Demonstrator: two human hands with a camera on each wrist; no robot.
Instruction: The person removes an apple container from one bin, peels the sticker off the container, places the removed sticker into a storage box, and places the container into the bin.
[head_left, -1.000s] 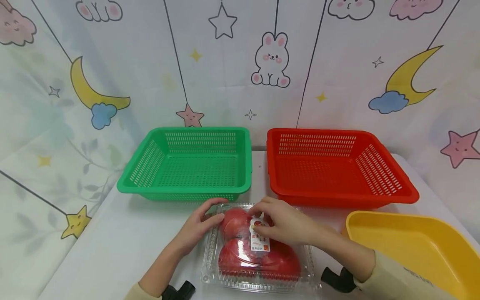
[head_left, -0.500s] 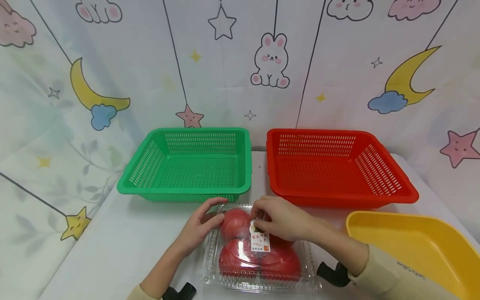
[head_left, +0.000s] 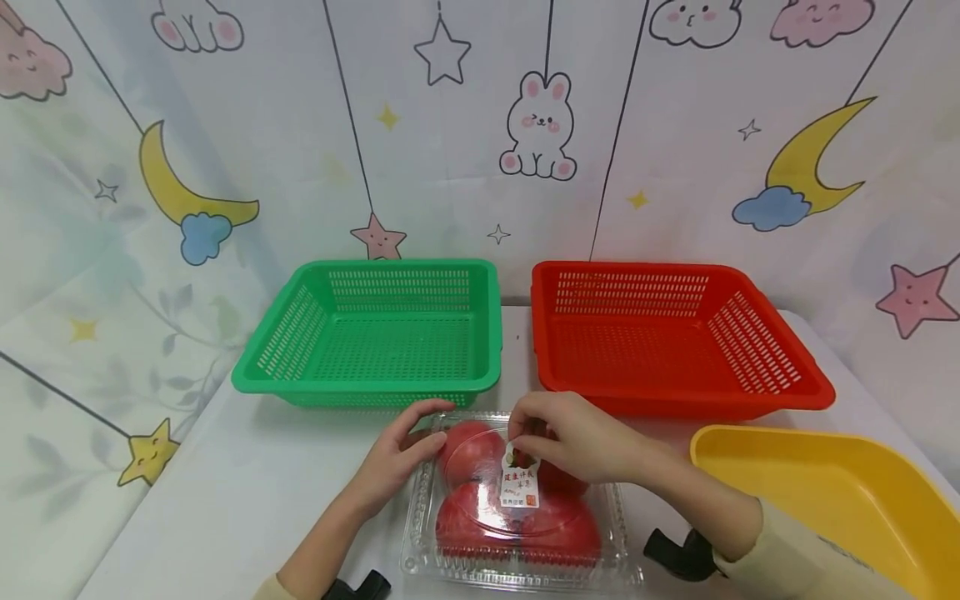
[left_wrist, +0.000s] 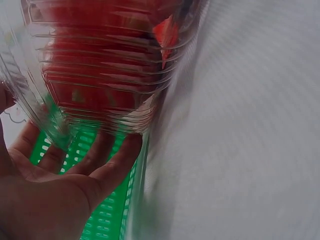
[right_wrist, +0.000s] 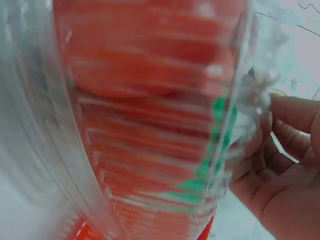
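A clear plastic clamshell box (head_left: 422, 532) stands on the white table, with large red apples (head_left: 472, 517) showing through it. On its lid is a white paper label (head_left: 519, 490) with red print. My left hand (head_left: 393, 458) rests at the box's far left corner, thumb on the lid. In the left wrist view its fairly straight fingers (left_wrist: 117, 165) touch the ribbed side wall. My right hand (head_left: 573, 437) pinches at the label's upper end with thumb and index finger, covering part of it. In the right wrist view the box wall hides the label.
Behind the box stand a green slotted basket (head_left: 300, 387) on the left and a red slotted basket (head_left: 675, 403) on the right. A yellow tray (head_left: 795, 475) lies at the right, beside the right forearm. A cloth printed with cartoons (head_left: 450, 167) hangs behind the table.
My right hand has shifted slightly at the label's top, and more of the label's print shows. The left hand and the box stay in place.
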